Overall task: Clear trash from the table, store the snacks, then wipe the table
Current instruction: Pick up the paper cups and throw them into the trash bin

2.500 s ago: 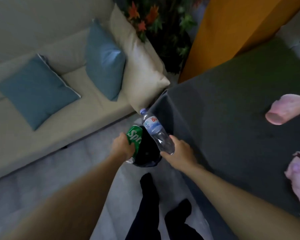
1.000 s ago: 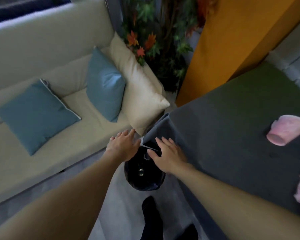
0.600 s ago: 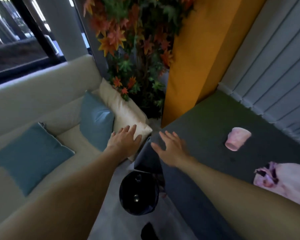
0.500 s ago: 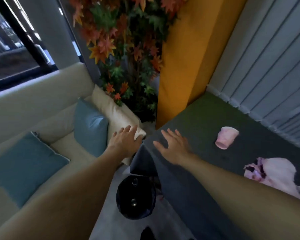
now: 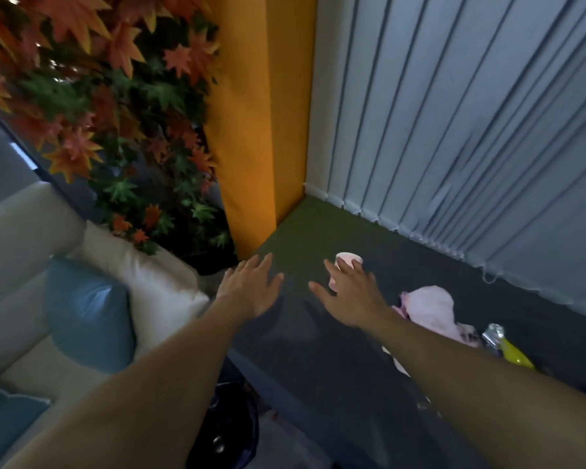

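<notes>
Where the cream fabric sofa (image 5: 17, 238) ends, a round black-lined trash bin (image 5: 234, 431) stands on the floor at the table corner; small shiny items show inside, too dim to identify. The left hand (image 5: 251, 287) hovers over the dark grey, matte cloth-covered table (image 5: 318, 360), fingers straight and spread. The right hand (image 5: 349, 296), fingers likewise spread, partly covers a pink paper cup (image 5: 347, 257). Further right lie a crumpled pink cloth (image 5: 427, 306) and a yellow-and-silver foil packet (image 5: 508, 346).
</notes>
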A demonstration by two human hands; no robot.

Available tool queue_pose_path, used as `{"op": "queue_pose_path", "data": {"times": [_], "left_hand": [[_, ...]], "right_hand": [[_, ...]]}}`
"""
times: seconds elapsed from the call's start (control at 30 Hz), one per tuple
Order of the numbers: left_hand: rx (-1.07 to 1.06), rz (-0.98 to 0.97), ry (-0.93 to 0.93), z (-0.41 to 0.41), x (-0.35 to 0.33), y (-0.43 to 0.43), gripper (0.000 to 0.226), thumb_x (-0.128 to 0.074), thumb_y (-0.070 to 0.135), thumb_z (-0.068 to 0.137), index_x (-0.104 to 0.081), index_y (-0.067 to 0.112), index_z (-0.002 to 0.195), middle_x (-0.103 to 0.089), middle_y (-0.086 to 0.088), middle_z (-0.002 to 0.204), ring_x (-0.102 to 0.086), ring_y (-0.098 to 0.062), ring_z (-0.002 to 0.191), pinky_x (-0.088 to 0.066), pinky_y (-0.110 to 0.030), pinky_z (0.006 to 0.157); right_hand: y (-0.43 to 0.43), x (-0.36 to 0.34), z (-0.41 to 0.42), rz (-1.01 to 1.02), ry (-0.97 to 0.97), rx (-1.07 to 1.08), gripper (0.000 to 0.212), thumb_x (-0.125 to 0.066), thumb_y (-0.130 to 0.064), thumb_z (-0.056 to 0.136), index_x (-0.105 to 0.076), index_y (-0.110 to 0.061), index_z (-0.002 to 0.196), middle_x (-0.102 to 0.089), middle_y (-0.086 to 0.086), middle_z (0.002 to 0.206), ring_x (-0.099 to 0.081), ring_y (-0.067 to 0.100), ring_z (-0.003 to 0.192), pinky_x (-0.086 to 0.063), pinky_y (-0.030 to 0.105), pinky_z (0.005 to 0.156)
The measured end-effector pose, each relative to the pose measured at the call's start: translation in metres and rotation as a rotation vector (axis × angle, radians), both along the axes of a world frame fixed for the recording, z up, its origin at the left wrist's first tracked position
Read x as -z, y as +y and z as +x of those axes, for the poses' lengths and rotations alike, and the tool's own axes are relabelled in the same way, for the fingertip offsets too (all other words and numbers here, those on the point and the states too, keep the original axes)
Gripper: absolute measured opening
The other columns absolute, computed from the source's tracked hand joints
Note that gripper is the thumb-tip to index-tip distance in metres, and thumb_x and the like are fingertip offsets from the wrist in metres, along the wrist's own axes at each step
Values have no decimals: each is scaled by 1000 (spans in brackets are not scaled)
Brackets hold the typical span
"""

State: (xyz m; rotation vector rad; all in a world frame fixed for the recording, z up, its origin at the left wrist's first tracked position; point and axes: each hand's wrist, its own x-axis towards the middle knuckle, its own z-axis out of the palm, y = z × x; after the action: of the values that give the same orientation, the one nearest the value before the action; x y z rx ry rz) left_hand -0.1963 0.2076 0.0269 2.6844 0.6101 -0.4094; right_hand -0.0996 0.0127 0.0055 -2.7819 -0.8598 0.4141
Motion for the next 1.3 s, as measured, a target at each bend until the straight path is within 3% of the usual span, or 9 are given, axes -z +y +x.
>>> {"op": "queue_pose_path", "data": {"times": [0.17, 0.37, 0.57, 0.7, 0.93, 1.03, 1.17, 1.23, 1.3], "left_hand": [[70, -34, -8, 48, 6, -43, 71, -29, 62, 100, -11, 28, 161, -17, -3, 168, -21, -27, 153, -24, -50, 121], [141, -58, 7, 90, 14, -93, 69, -39, 54, 100, -19, 24, 159, -29, -6, 162, -34, -30, 145, -34, -47, 116], [75, -115, 65, 139, 75, -109, 67, -36, 76, 83, -36, 37, 137, -54, -4, 128, -57, -36, 114, -49, -52, 93], [56, -155, 65, 147, 66, -129, 81, -65, 48, 85, -20, 26, 149, -43, -15, 136, -55, -42, 117, -50, -52, 96], [-57, -134, 61, 169, 101, -150, 63, -52, 25, 94, -20, 40, 146, -46, -19, 127, -56, -48, 114, -46, -53, 94], [-99, -134, 50, 174, 108, -159, 64, -54, 14, 90, -23, 36, 141, -38, -18, 125, -55, -50, 111, -46, -53, 92], [-105, -177, 62, 181, 109, -168, 86, -69, 18, 82, -14, 29, 146, -33, -23, 133, -52, -54, 117, -46, -49, 94], [-97, -223, 75, 184, 105, -175, 99, -73, 26, 81, -4, 37, 151, -30, -23, 138, -50, -54, 119, -46, -48, 93], [-68, -258, 97, 188, 102, -185, 98, -73, 34, 80, -6, 45, 150, -28, -20, 139, -51, -52, 118, -46, -44, 88]], "right_hand": [[-54, 6, 28, 22, 7, 119, 75, -29, -73, 91, -27, -29, 153, -23, 0, 163, -16, 34, 149, -18, 60, 118], [-112, 23, 59, -2, 64, 279, 73, -33, -71, 93, -21, -34, 155, -14, -2, 166, -6, 29, 152, -11, 57, 121], [-167, 42, 80, 56, 79, 376, 72, -36, -68, 93, -25, -31, 154, -21, 0, 164, -13, 28, 151, -16, 56, 120], [-194, 58, 88, 103, 91, 441, 71, -42, -63, 94, -28, -27, 153, -29, 0, 160, -20, 26, 149, -24, 52, 118], [-225, 73, 95, 154, 19, 473, 57, -53, -49, 95, -46, -17, 142, -49, 6, 144, -39, 25, 136, -34, 41, 111], [-238, 75, 99, 141, 1, 494, 64, -44, -54, 93, -46, -15, 144, -50, 7, 144, -40, 26, 136, -34, 42, 113], [-261, 78, 101, 95, -29, 529, 61, -43, -53, 97, -41, -17, 147, -47, 7, 146, -37, 27, 139, -33, 46, 113], [-272, 79, 100, 71, -25, 558, 62, -43, -54, 97, -39, -18, 148, -46, 7, 147, -37, 27, 139, -34, 48, 113], [-281, 79, 98, 67, -10, 587, 63, -43, -55, 97, -37, -18, 149, -45, 7, 149, -36, 28, 140, -33, 50, 114]]}}
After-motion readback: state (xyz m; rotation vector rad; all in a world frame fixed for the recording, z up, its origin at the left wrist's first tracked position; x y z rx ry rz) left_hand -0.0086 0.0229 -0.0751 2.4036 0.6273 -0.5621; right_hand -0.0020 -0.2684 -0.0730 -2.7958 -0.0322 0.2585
